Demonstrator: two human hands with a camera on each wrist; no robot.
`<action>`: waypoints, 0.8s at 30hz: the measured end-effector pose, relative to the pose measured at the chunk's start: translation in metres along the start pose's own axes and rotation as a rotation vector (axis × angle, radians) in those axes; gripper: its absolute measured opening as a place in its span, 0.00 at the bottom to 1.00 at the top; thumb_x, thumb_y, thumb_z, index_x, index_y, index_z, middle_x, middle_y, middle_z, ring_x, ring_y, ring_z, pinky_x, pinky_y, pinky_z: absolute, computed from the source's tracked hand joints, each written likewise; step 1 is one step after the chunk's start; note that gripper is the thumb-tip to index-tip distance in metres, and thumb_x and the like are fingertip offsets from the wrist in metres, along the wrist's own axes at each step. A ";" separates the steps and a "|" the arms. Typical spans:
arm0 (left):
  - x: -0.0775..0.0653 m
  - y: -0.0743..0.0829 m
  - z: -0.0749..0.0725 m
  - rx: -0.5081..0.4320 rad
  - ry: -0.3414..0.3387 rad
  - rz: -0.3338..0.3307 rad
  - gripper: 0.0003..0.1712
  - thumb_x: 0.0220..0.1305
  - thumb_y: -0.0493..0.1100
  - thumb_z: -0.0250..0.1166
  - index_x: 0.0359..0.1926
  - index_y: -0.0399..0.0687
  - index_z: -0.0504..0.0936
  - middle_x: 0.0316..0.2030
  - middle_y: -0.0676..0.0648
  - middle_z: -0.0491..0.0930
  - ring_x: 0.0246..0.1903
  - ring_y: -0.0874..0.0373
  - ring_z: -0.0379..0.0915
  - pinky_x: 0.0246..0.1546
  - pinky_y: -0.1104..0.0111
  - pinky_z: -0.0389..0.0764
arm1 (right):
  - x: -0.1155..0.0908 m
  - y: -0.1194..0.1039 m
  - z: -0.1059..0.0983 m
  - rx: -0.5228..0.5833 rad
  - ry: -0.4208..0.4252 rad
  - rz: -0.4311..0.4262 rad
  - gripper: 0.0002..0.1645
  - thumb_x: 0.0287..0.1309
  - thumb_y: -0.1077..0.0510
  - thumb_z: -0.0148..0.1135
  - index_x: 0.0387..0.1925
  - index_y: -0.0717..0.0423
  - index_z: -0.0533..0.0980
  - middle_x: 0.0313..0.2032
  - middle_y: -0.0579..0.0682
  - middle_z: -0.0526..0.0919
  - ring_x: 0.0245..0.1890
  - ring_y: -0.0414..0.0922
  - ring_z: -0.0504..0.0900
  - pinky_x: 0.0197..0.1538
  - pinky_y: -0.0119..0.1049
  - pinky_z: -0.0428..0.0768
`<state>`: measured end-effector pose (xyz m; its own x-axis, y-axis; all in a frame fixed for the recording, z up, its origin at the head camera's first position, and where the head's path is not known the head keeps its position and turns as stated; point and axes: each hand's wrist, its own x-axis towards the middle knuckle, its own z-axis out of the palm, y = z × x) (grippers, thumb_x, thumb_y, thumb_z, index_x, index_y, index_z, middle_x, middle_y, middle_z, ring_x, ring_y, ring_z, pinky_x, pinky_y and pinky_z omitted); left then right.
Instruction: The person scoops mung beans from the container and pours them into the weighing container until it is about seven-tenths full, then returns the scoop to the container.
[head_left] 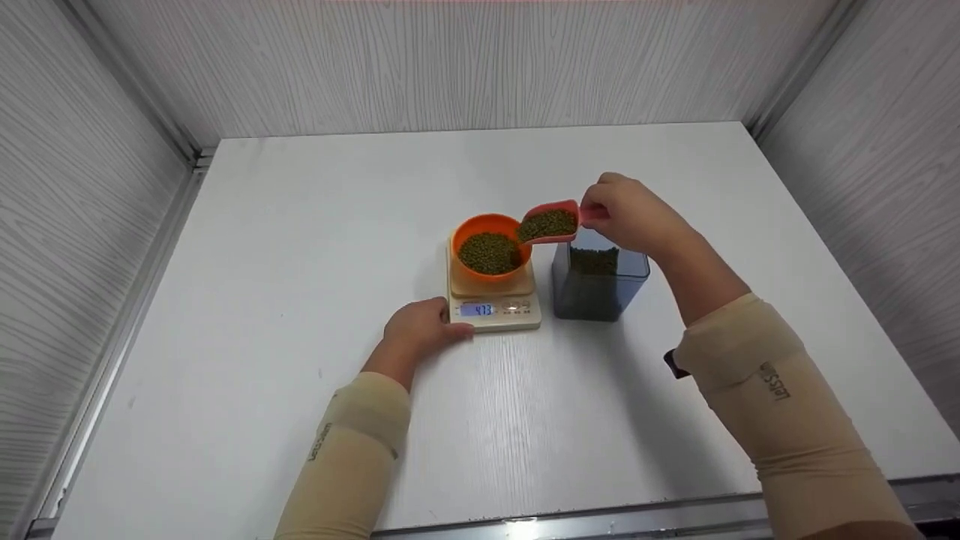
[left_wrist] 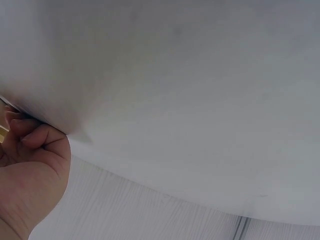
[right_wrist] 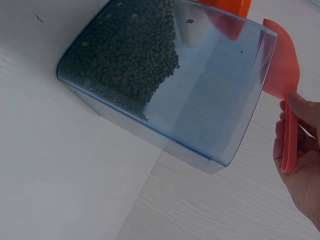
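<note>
My right hand (head_left: 630, 214) grips the handle of a red scoop (head_left: 557, 206) heaped with small green beans, likely mung beans. The scoop's lip is at the right rim of an orange bowl (head_left: 489, 219), which holds more beans. Beneath the bowl is a kitchen scale (head_left: 502, 322) with a lit display that seems to read 473. My left hand (head_left: 418, 328) holds the scale's front left corner, thumb along the front edge; its fingers look curled in the left wrist view. In the right wrist view, the right hand (right_wrist: 302, 150) has its fingers around the scoop handle (right_wrist: 290, 135).
A clear bluish container (head_left: 600, 292), partly filled with beans, stands just right of the scale, below the scoop and right hand. The white table (head_left: 315, 247) is bounded by pale wood-grain panels (head_left: 465, 67) at the back and sides. A metal rail (head_left: 525, 527) runs along the front.
</note>
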<state>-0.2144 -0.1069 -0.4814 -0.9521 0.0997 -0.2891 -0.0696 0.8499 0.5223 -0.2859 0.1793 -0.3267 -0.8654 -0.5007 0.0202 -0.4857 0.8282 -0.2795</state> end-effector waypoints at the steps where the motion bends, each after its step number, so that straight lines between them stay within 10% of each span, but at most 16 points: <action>1: 0.000 0.000 0.000 0.004 0.002 0.000 0.30 0.47 0.68 0.63 0.43 0.53 0.76 0.39 0.50 0.78 0.41 0.53 0.71 0.49 0.59 0.69 | 0.001 0.000 0.000 -0.001 -0.003 0.004 0.08 0.56 0.63 0.58 0.39 0.60 0.76 0.37 0.53 0.72 0.37 0.48 0.71 0.42 0.42 0.75; 24: -0.002 0.002 -0.001 0.019 0.001 -0.010 0.28 0.46 0.68 0.63 0.36 0.52 0.75 0.27 0.50 0.73 0.32 0.54 0.66 0.37 0.62 0.69 | 0.011 -0.008 0.003 -0.018 -0.020 0.024 0.08 0.57 0.63 0.58 0.39 0.60 0.77 0.36 0.54 0.72 0.36 0.49 0.70 0.42 0.41 0.75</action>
<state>-0.2130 -0.1061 -0.4787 -0.9517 0.0910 -0.2931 -0.0731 0.8603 0.5045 -0.2911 0.1658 -0.3273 -0.8743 -0.4853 -0.0057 -0.4669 0.8444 -0.2627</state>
